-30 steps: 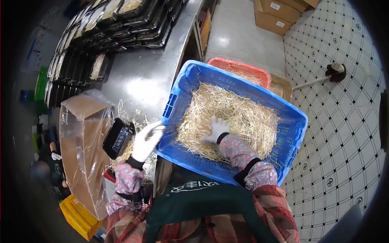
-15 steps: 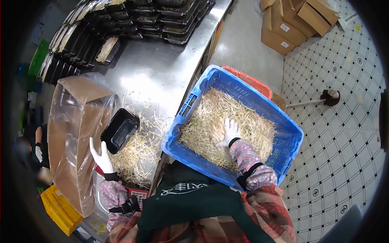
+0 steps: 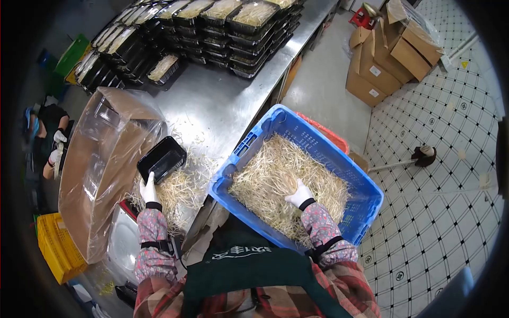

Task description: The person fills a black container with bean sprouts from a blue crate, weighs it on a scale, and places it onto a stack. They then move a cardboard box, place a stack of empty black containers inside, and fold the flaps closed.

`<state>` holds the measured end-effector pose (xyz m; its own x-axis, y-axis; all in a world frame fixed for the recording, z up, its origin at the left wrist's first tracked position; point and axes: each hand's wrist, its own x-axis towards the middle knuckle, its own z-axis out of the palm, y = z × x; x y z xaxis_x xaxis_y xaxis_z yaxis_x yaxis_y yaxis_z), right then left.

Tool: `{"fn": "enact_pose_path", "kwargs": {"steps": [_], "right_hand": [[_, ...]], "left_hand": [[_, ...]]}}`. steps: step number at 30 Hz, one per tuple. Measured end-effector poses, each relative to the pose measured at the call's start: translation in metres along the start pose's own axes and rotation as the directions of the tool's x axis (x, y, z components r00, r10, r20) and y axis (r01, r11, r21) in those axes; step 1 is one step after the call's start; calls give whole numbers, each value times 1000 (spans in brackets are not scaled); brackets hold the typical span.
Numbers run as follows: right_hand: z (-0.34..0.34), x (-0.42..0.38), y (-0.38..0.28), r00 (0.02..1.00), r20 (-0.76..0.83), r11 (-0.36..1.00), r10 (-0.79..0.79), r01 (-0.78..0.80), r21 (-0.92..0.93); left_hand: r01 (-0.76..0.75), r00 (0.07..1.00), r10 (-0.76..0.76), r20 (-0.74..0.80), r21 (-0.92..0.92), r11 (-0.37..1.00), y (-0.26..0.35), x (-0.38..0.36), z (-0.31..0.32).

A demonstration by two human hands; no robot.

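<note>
Black tray (image 3: pixel 163 157) being held by the left hand (image 3: pixel 149 190), well apart from the right hand (image 3: pixel 300 194)

Near the front left of a metal table (image 3: pixel 214 108), the tray is being held with its open side facing up. Its long axis is being slanted from lower left to upper right, the far end being pointed away from the wearer. At the near, lower-left end, the rim is being pinched by the left hand, with a gloved digit laid over the edge; what is being done underneath is hidden. From that grip, the tray is lying ahead and slightly to the right. Loose sprouts (image 3: pixel 179 199) are being seen just beside it; whether the tray is being supported by any cannot be told.

Farther right, past the table edge, a blue crate (image 3: pixel 314 143) is being angled from upper left to lower right, roughly across the tray's axis. Against the crate sprouts (image 3: pixel 265 183), the right hand is being placed with its thumb apart from the fingers; whether a clump is being gripped cannot be told.
</note>
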<state>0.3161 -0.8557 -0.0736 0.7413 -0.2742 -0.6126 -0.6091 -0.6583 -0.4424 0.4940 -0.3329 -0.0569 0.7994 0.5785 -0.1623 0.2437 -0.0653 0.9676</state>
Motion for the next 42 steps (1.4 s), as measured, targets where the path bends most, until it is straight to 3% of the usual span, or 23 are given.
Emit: {"fn": "enact_pose_path", "kwargs": {"steps": [2, 3, 4, 8, 10, 13, 15, 16, 18, 20, 22, 23, 24, 28, 29, 31, 32, 34, 35, 36, 38, 40, 42], "right_hand": [[9, 9, 18, 999, -27, 999, -34, 34, 14], [0, 2, 9, 999, 11, 998, -39, 39, -55], [-5, 0, 7, 999, 4, 996, -54, 54, -64], [-38, -22, -25, 993, -44, 991, -109, 105, -81], [-58, -36, -58, 980, -24, 955, -195, 185, -230], [-73, -49, -116, 923, -62, 857, -379, 325, -399], [-71, -57, -156, 792, -142, 724, -594, 451, -522], [-67, -60, -178, 765, -128, 694, -631, 483, -534], [-55, -66, -226, 660, -100, 555, -745, 529, -642], [-34, -80, -274, 467, -45, 372, -883, 638, -674], [-3, -98, -321, 362, 22, 238, -932, 656, -716], [18, -104, -341, 207, 2, 146, -978, 699, -700], [33, -121, -365, 252, 79, 124, -965, 697, -706], [114, -173, -440, -28, 207, -128, -978, 865, -485], [137, -182, -455, -64, 265, -185, -962, 867, -463], [181, -194, -482, -160, 363, -318, -918, 844, -431], [204, -200, -491, -183, 404, -363, -896, 827, -430], [248, -203, -502, -224, 480, -429, -848, 822, -375], [269, -204, -503, -278, 476, -487, -835, 775, -403], [284, -207, -503, -277, 496, -490, -823, 788, -373], [306, -214, -503, -288, 475, -452, -831, 848, -277], [324, -221, -511, -183, 545, -320, -818, 933, -166], [320, -219, -519, -156, 629, -283, -762, 953, -107]], "left_hand": [[-46, 998, 46, -32, 21, 999, -44, 36, -9], [-55, 992, 39, -121, -133, 990, -51, 42, -5], [-129, 961, 91, -262, -132, 983, -35, 33, 4], [-194, 957, 80, -279, -410, 891, 46, -28, 15], [-337, 925, 252, -283, -306, 890, 69, -44, 17], [-672, 726, 654, -213, -13, 741, 143, -120, 36], [-823, 525, 848, -74, 209, 528, 180, -165, 43], [-867, 426, 905, 23, 297, 400, 189, -180, 43], [-900, 339, 908, 247, 366, 237, 196, -203, 40], [-882, 367, 865, 342, 422, 207, 184, -213, 36], [-841, 441, 806, 394, 496, 218, 175, -209, 13], [-775, 551, 728, 408, 574, 265, 167, -205, -3], [-725, 640, 692, 335, 563, 398, 153, -196, -23], [-590, 787, 617, -8, 283, 756, 102, -156, -121], [-547, 831, 553, -64, 84, 833, 83, -145, -143], [-386, 922, 376, -91, -285, 878, 53, -133, -185], [-359, 933, 340, -114, -348, 866, 42, -130, -203], [-366, 921, 376, -98, 111, 924, 42, -132, -250], [-274, 943, 307, -126, 225, 935, 7, -114, -266], [-395, 829, 524, -198, 455, 798, 21, -117, -278], [-531, 706, 706, -61, 613, 584, 55, -123, -302], [-510, 818, 549, 171, 657, 556, 56, -114, -311], [-489, 828, 518, 216, 731, 476, 49, -107, -313]]}}
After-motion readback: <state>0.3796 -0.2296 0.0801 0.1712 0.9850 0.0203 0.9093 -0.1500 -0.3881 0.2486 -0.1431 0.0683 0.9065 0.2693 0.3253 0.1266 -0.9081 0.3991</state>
